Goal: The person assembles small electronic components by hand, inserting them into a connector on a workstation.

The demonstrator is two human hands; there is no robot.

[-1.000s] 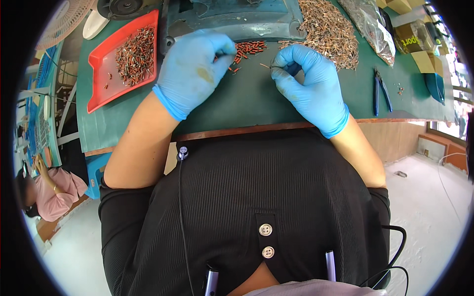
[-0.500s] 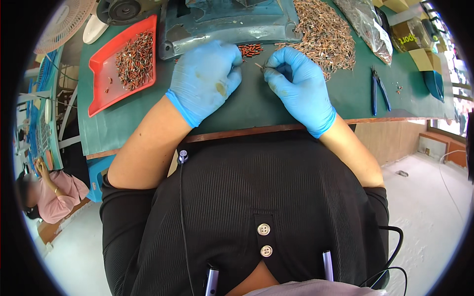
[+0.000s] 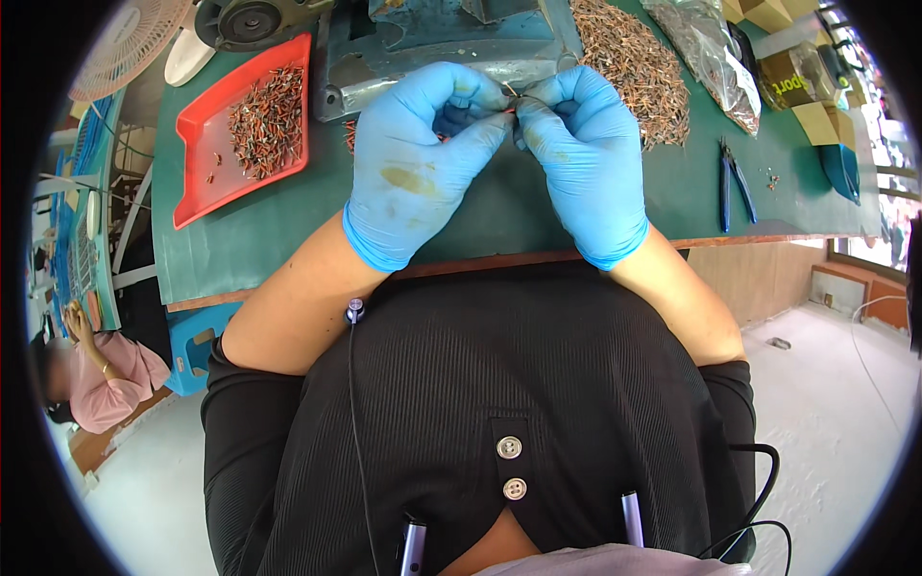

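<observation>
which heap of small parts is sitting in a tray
The reddish-brown heap at the person's left, lying in the red tray. The bigger tan heap beyond the right hand lies loose on the green mat.

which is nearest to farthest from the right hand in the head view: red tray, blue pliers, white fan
From the right hand:
1. Blue pliers, on the mat to its right.
2. Red tray, to the left, past the left hand.
3. White fan, far upper left, beyond the tray.

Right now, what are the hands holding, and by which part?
A small thin metal part, pinched between the fingertips of the left hand and the right hand, which meet over the green mat. Which end each grips is too small to tell.
</observation>
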